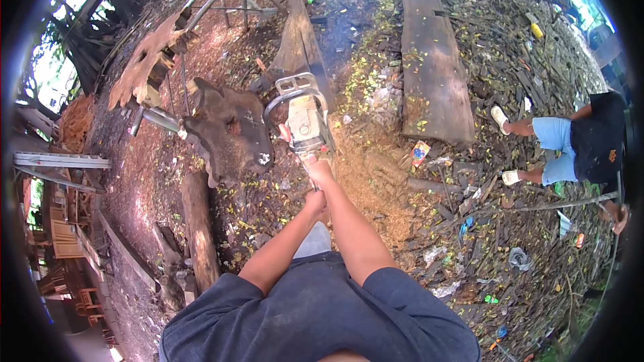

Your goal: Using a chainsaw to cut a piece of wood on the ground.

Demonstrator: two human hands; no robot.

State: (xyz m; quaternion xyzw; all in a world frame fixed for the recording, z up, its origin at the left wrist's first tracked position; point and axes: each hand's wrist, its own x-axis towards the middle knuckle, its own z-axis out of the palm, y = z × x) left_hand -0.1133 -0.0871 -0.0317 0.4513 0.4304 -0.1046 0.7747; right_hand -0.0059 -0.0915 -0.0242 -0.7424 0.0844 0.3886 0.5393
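Outdoor timber yard / open-air wood workshop. Chainsaw (307, 117) is showing just off centre toward 12, with pale sawdust (376, 188) spreading around 4. Long thick plank (433, 74) is lying on bare ground toward 1–2. Raw-edged slab (144, 60) is resting raised at 10; dark irregular slab (231, 127) is sitting closer in, 9–10. Log (200, 228) is lying at 8. Wood scraps (530, 228), mixed with litter, are covering the ground at 3–4. Trees (87, 40) are standing far out at 10; wooden furniture (87, 305) is showing at 8, outer edge.
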